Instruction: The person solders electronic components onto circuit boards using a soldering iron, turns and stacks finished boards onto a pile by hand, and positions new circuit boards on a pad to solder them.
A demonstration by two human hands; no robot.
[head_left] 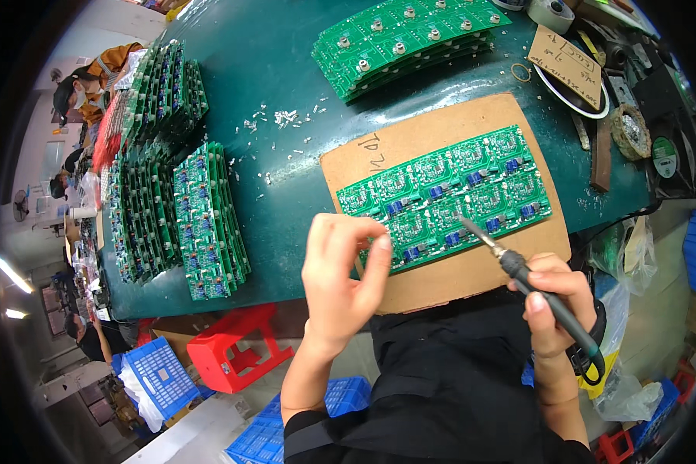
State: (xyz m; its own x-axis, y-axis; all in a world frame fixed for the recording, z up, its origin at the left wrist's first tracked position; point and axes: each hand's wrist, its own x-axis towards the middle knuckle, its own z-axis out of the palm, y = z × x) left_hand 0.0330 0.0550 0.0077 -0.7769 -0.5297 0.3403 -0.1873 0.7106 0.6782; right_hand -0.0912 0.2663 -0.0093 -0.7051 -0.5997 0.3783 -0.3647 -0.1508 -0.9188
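A green circuit board panel (pixel 448 185) with blue components lies on a sheet of brown cardboard (pixel 433 290). My right hand (pixel 557 301) grips a soldering iron (pixel 545 290) by its dark handle, and the metal tip points down over the panel's middle near the front. By the panel's left edge is my left hand (pixel 340 278), its thumb and forefinger brought together at the board's near left corner. Whatever those fingers pinch, if anything, is too small to make out.
Stacked green boards (pixel 209 224) stand at the left, and another board stack (pixel 410 42) lies at the back. Small clipped bits (pixel 286 117) are scattered across the green tabletop (pixel 278 185). At the right are a white dish (pixel 595 108) and a tape roll (pixel 551 14). A red stool (pixel 236 348) stands below.
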